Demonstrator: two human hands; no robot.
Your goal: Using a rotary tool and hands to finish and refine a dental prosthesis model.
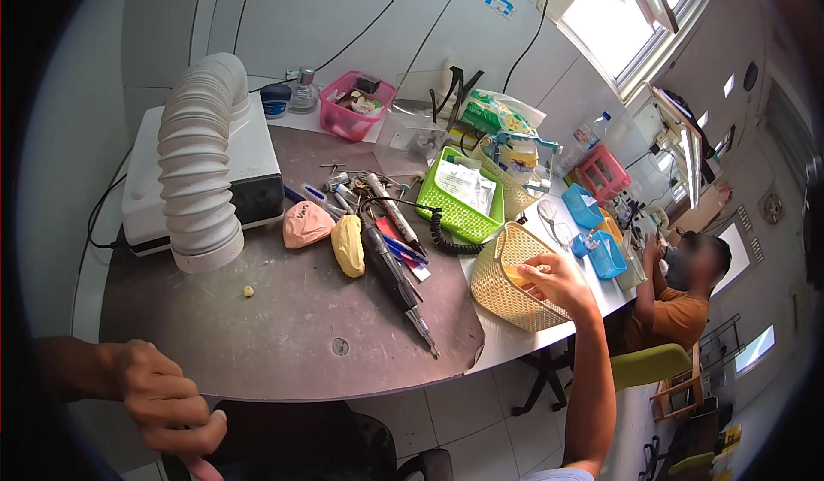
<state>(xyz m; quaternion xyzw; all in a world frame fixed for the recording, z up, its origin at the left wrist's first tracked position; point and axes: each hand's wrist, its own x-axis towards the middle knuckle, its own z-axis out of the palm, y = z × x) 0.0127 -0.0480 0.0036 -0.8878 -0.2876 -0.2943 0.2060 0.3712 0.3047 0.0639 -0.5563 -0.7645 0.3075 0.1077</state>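
My left hand (172,395) is curled closed near the desk's front-left edge; what it holds, if anything, is hidden. My right hand (549,279) reaches into the cream perforated basket (493,301) at the right, fingers bent around a small yellowish item (519,273), partly hidden. Left of the basket lie a black handpiece (395,284) with a coiled cord, a yellow lump (348,245), a pink lump (306,223) and several tools and pens. A small pale bead (248,291) rests on the grey desk mat (283,344).
A white machine (146,198) with a ribbed hose (193,163) occupies the back left. A pink basket (352,121), green tray (459,221) and blue baskets (605,254) line the back and right. A co-worker (674,309) in orange sits at the right beside a green chair (648,365).
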